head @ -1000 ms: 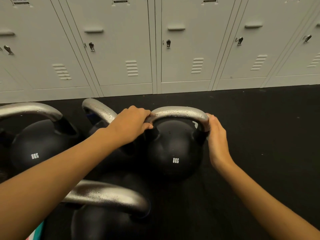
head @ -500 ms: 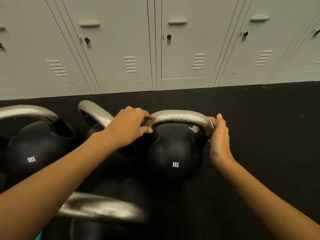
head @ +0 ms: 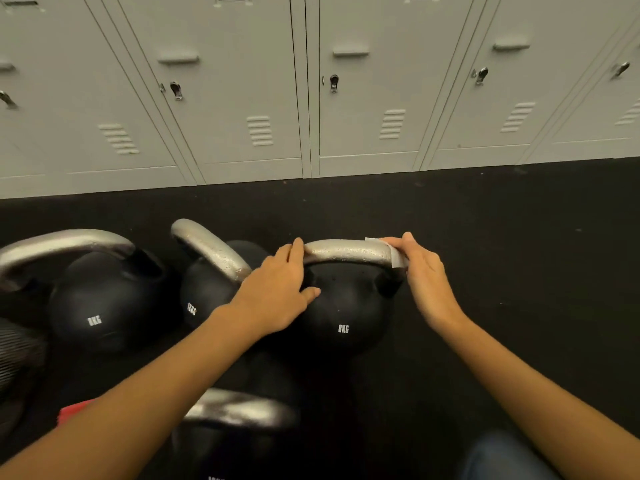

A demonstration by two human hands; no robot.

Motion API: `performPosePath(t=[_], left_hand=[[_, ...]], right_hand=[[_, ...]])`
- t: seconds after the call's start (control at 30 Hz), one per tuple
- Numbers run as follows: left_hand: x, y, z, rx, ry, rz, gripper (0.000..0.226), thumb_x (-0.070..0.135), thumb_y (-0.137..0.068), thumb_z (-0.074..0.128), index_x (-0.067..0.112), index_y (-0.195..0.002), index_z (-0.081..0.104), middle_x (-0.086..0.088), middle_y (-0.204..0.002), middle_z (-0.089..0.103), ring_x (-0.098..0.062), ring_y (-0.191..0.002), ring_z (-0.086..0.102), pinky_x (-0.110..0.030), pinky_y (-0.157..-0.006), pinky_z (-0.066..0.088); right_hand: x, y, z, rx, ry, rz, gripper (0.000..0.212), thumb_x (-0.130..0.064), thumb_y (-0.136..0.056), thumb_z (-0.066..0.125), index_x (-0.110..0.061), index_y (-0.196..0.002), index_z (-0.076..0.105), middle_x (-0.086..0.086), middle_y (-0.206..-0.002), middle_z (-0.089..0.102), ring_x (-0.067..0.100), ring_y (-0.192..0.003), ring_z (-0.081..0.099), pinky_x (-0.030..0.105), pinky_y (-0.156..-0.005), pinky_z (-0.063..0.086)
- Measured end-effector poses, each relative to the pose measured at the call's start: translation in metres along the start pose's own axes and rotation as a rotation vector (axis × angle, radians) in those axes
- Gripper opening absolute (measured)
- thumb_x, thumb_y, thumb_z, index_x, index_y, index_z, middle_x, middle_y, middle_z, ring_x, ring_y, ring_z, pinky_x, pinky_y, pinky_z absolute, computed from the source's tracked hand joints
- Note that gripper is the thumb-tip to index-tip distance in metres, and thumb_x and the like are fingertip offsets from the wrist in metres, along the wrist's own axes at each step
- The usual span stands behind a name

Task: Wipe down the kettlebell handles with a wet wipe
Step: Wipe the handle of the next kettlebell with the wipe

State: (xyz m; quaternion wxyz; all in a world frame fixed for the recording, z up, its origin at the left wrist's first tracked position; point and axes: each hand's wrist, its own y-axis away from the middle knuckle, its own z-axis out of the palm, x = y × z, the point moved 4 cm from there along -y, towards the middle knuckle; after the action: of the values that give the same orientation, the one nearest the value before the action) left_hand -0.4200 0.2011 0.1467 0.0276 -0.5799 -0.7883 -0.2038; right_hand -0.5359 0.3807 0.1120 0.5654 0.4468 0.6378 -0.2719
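Observation:
A black 8 kg kettlebell (head: pixel 346 306) stands on the dark floor in the middle, and its silver handle (head: pixel 346 252) looks wet and beaded. My right hand (head: pixel 426 275) grips the handle's right end with a white wet wipe (head: pixel 394 254) folded over the metal under its fingers and thumb. My left hand (head: pixel 277 292) rests on the handle's left end, fingers fairly straight and thumb against the black body.
A 12 kg kettlebell (head: pixel 207 285) touches the middle one on the left. Another 8 kg kettlebell (head: pixel 100 306) stands further left, and a third handle (head: pixel 239 408) lies near me. Grey lockers (head: pixel 311 98) line the far wall. Something red (head: pixel 74 410) shows under my left forearm.
My left hand has loosened from a curled grip on the handle to straighter fingers. My right hand has risen to the handle's top corner, and the wipe now shows there.

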Motion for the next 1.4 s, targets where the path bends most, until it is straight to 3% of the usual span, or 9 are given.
performPosePath(t=[0.17, 0.4, 0.6, 0.7, 0.8, 1.0, 1.07, 1.2, 1.4], left_hand=[[0.010, 0.013, -0.001, 0.030, -0.091, 0.043, 0.087, 0.042, -0.095, 0.052, 0.009, -0.152, -0.004, -0.009, -0.160, 0.010, -0.026, -0.142, 0.025, -0.038, -0.112, 0.028], [0.007, 0.016, 0.000, 0.020, 0.101, 0.023, 0.082, 0.030, -0.094, 0.055, 0.015, -0.153, 0.000, -0.007, -0.160, 0.008, -0.028, -0.143, 0.026, -0.038, -0.114, 0.024], [0.008, 0.016, 0.001, 0.027, 0.226, -0.011, 0.079, 0.022, -0.094, 0.056, 0.018, -0.153, 0.005, -0.004, -0.160, 0.010, -0.028, -0.143, 0.026, -0.037, -0.113, 0.024], [0.011, 0.014, 0.000, 0.014, 0.236, -0.021, 0.076, 0.018, -0.095, 0.052, 0.016, -0.154, 0.004, -0.005, -0.161, 0.007, -0.029, -0.142, 0.026, -0.036, -0.112, 0.025], [0.012, 0.013, -0.001, -0.007, 0.215, -0.032, 0.075, 0.015, -0.096, 0.049, 0.016, -0.154, 0.001, -0.006, -0.161, 0.005, -0.031, -0.139, 0.033, -0.034, -0.108, 0.029], [0.011, 0.008, -0.011, -0.087, 0.149, -0.012, 0.074, 0.014, -0.097, 0.046, 0.015, -0.154, -0.001, -0.009, -0.161, 0.007, -0.037, -0.140, 0.027, -0.039, -0.112, 0.024], [0.008, 0.009, -0.012, -0.087, 0.165, -0.012, 0.073, 0.014, -0.097, 0.047, 0.018, -0.154, 0.001, -0.007, -0.161, 0.009, -0.036, -0.142, 0.024, -0.039, -0.113, 0.023], [0.001, 0.013, -0.010, -0.047, 0.263, -0.019, 0.073, 0.013, -0.095, 0.050, 0.026, -0.154, 0.008, -0.001, -0.161, 0.014, -0.032, -0.144, 0.023, -0.037, -0.114, 0.022], [0.000, 0.013, -0.008, -0.056, 0.308, -0.005, 0.073, 0.018, -0.095, 0.051, 0.025, -0.154, 0.008, -0.001, -0.161, 0.012, -0.033, -0.144, 0.021, -0.037, -0.115, 0.020]], right_hand=[[0.010, 0.007, 0.000, 0.070, -0.002, 0.118, 0.031, -0.037, -0.104, 0.036, -0.034, -0.113, 0.066, -0.010, -0.113, 0.065, 0.004, -0.109, 0.057, 0.023, -0.086, 0.043], [0.005, 0.021, 0.009, 0.170, 0.039, -0.080, 0.031, -0.034, -0.104, 0.042, -0.030, -0.127, 0.063, -0.020, -0.122, 0.060, -0.010, -0.115, 0.051, 0.010, -0.096, 0.040], [0.050, 0.018, 0.012, 0.124, -0.280, 0.336, 0.034, -0.037, -0.105, 0.033, -0.031, -0.102, 0.066, 0.006, -0.122, 0.065, 0.024, -0.126, 0.053, 0.037, -0.105, 0.041], [0.037, 0.012, 0.015, 0.175, -0.356, 0.434, 0.031, -0.032, -0.105, 0.033, -0.025, -0.106, 0.064, 0.009, -0.117, 0.065, 0.019, -0.110, 0.059, 0.030, -0.087, 0.045], [0.015, 0.009, 0.018, 0.230, -0.344, 0.349, 0.033, -0.033, -0.103, 0.036, -0.028, -0.108, 0.068, 0.000, -0.108, 0.068, 0.010, -0.097, 0.062, 0.023, -0.071, 0.044], [0.016, 0.026, 0.023, 0.277, -0.196, 0.052, 0.035, -0.040, -0.104, 0.036, -0.037, -0.131, 0.059, -0.020, -0.127, 0.058, -0.007, -0.117, 0.052, 0.015, -0.095, 0.043], [0.028, 0.032, 0.023, 0.305, -0.216, 0.085, 0.036, -0.039, -0.106, 0.034, -0.036, -0.133, 0.057, -0.022, -0.117, 0.061, -0.015, -0.105, 0.053, 0.006, -0.086, 0.042], [0.026, 0.024, 0.019, 0.351, -0.251, 0.179, 0.031, -0.031, -0.103, 0.038, -0.035, -0.110, 0.068, -0.014, -0.101, 0.066, -0.006, -0.093, 0.060, 0.017, -0.080, 0.045], [-0.013, 0.010, 0.032, 0.248, 0.029, -0.090, 0.028, -0.032, -0.100, 0.044, -0.031, -0.105, 0.072, -0.014, -0.108, 0.068, 0.003, -0.107, 0.060, 0.034, -0.096, 0.050]])
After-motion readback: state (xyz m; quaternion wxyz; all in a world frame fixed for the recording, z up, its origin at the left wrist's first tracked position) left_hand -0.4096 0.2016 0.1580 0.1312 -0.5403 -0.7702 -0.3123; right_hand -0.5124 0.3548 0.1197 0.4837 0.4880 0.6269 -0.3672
